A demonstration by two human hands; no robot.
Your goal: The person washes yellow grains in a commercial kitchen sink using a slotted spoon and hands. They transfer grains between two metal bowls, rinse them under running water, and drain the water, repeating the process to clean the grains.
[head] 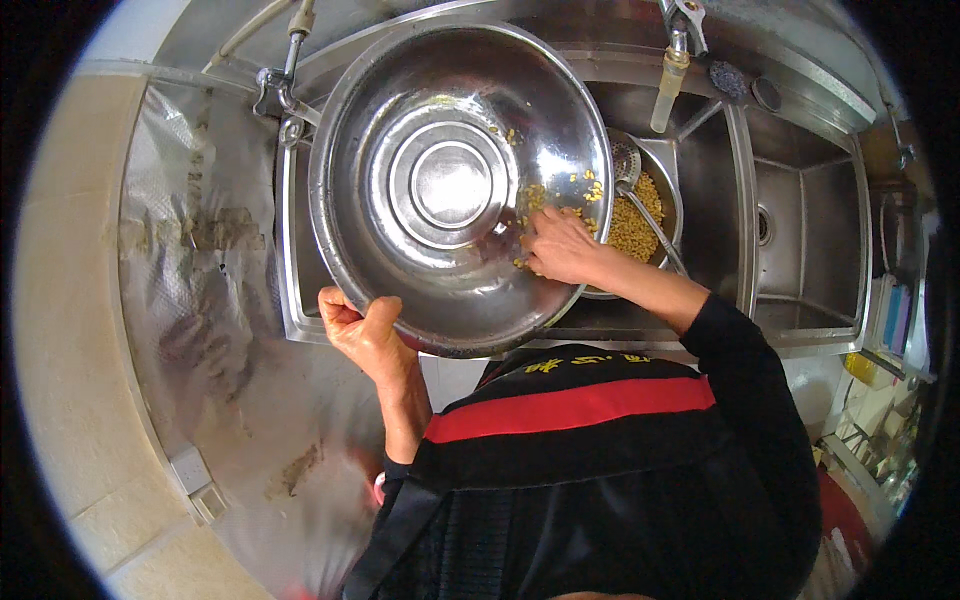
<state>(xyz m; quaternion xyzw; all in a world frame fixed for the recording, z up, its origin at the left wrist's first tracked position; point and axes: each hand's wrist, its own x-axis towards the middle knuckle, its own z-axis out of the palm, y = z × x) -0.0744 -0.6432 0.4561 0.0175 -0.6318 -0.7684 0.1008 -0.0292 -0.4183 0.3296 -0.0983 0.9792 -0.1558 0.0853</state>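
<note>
A large stainless-steel basin (450, 292) is tilted over the sink. My left hand (373, 334) grips its near left rim, with the thumb over the edge. Inside the basin, my right hand (559, 244) presses its curled fingers against the right wall. Wet yellow beans or kernels (592, 187) cling to the wall around those fingers. I cannot tell whether any are held in the right hand. Beneath the basin's right side, partly hidden, a metal bowl (677, 202) holds many similar yellow beans or kernels (637, 221). A long-handled perforated skimmer (652, 217) rests in that bowl.
The metal sink has a left compartment (709, 225) under the basin and a right compartment (817, 225). One tap (289, 94) stands behind the basin's left side; another, with a hose end (667, 90), hangs over the sink. A scouring pad (727, 79) lies on the back ledge.
</note>
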